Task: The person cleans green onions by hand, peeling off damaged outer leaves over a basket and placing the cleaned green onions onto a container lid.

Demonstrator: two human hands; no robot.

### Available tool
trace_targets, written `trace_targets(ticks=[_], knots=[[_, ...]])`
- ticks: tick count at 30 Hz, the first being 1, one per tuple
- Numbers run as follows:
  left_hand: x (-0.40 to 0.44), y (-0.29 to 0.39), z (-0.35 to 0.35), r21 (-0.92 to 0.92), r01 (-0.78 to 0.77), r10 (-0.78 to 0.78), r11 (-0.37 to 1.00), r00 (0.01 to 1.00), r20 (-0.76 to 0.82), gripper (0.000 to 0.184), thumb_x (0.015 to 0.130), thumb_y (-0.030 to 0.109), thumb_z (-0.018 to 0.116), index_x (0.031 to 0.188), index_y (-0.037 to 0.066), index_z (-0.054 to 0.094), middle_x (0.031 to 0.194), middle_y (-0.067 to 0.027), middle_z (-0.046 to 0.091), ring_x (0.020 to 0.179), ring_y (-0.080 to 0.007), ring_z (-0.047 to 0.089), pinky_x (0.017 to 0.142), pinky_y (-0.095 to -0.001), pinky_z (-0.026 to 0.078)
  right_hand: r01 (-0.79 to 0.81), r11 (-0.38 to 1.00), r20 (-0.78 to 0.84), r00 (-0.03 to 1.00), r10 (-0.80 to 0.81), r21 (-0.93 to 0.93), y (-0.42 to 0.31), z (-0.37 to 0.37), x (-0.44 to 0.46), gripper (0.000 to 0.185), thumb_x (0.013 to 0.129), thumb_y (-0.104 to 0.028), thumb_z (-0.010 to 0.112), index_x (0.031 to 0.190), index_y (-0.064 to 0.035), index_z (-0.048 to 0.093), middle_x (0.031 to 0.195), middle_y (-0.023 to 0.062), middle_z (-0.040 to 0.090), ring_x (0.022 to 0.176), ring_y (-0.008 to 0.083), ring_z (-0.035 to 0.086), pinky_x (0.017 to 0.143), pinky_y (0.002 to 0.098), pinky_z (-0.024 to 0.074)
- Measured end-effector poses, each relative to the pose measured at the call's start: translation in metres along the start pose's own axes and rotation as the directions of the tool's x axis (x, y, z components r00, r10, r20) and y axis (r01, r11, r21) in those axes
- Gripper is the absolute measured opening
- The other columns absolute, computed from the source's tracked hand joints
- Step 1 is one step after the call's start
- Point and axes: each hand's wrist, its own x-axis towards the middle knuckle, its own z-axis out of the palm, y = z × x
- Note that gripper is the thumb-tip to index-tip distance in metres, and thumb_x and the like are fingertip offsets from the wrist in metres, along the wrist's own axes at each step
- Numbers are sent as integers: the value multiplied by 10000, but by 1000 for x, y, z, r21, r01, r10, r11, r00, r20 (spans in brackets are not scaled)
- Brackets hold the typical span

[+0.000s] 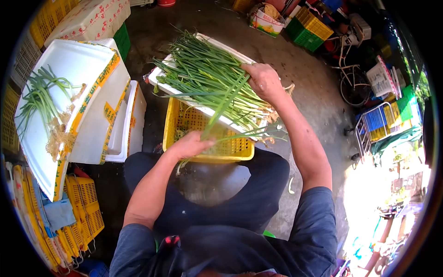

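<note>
Handling green leaves [225,107] | left hand [189,145], right hand [264,82]: fingers clamped on them | small bunch [42,96], 10 o'clock, seemingly done | large pile [203,64], 12 o'clock, apparently left

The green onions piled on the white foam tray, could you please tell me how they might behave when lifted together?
The green onions would likely flop at the tips, their leaves being long and thin. Crossed stalks may snag, and the stringy roots could tangle.

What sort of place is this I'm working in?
Probably a vegetable sorting or packing area: the heaped green stalks, white foam boxes and stacked plastic crates suggest it.
</note>
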Motion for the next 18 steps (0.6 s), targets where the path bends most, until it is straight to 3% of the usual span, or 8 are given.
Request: trace_targets(ticks=[3, 6, 7, 8, 10, 11, 15, 18], knots=[[-1, 0, -4, -4, -17, 17, 1000, 1000, -7, 296, 984, 254, 629, 1126, -6, 624, 688, 16, 521, 523, -65, 443, 492, -245, 363, 134, 991, -92, 986, -136, -28, 12, 9, -4, 288, 761, -19, 581, 1035, -53, 660, 795, 169, 655, 759, 379, 639, 673, 487, 513], [-2, -4, -7, -41, -19, 19, 999, 1000, -3, 297, 985, 257, 628, 1136, 1, 633, 695, 16, 529, 525, -66, 450, 493, -244, 365, 142, 990, -78, 987, -143, -26, 16, 14, -15, 256, 773, -20, 566, 1015, -40, 649, 812, 171, 656, 779, 387, 636, 684, 487, 513], [-3, -5, -8, -63, -9, 9, 998, 1000, 11, 298, 986, 258, 627, 1141, 3, 635, 697, 16, 532, 525, -67, 452, 494, -244, 366, 67, 997, 41, 997, -65, -47, 19, 15, -22, 290, 778, -2, 570, 1063, -36, 614, 898, 173, 649, 883, 391, 621, 776, 486, 496], [-4, -5, -14, -41, 95, -94, 995, 995, 20, 388, 945, 341, 666, 1211, 61, 695, 839, -29, 655, 683, -106, 565, 592, -269, 455, 50, 996, 54, 997, -47, -72, 23, 18, -27, 293, 787, -11, 565, 1075, -34, 614, 910, 175, 654, 888, 392, 623, 778, 486, 497], [-4, -9, -15, -129, 89, -88, 988, 996, 11, 325, 959, 336, 655, 1054, 27, 678, 679, 40, 507, 526, -64, 428, 472, -244, 347, 32, 995, 73, 997, -25, -99, 28, 22, -38, 287, 806, -29, 555, 1086, -31, 618, 925, 177, 661, 893, 392, 626, 782, 481, 499], [-4, -5, -18, -90, 128, -124, 988, 991, 50, 266, 991, 259, 615, 1101, 19, 647, 689, 54, 473, 517, -43, 405, 452, -222, 332, 39, 994, 74, 997, -31, -105, 28, 22, -42, 280, 816, -38, 550, 1086, -30, 622, 926, 178, 663, 894, 391, 626, 782, 477, 499], [-3, 4, -16, -119, 120, -111, 986, 991, 78, 294, 996, 288, 612, 1102, 16, 647, 691, 60, 448, 512, -38, 376, 452, -220, 323, -262, 964, 151, 952, 265, -35, 20, 28, -53, 207, 880, -91, 518, 1035, -21, 637, 842, 248, 658, 825, 452, 628, 750, 525, 495], [0, 7, -14, -107, 123, -114, 987, 990, 82, 311, 999, 301, 610, 1105, 11, 647, 688, 62, 435, 506, -38, 361, 449, -220, 310, -362, 932, 150, 920, 362, -27, 20, 38, -53, 198, 862, -99, 516, 963, 7, 649, 819, 257, 672, 790, 450, 648, 727, 540, 504]])
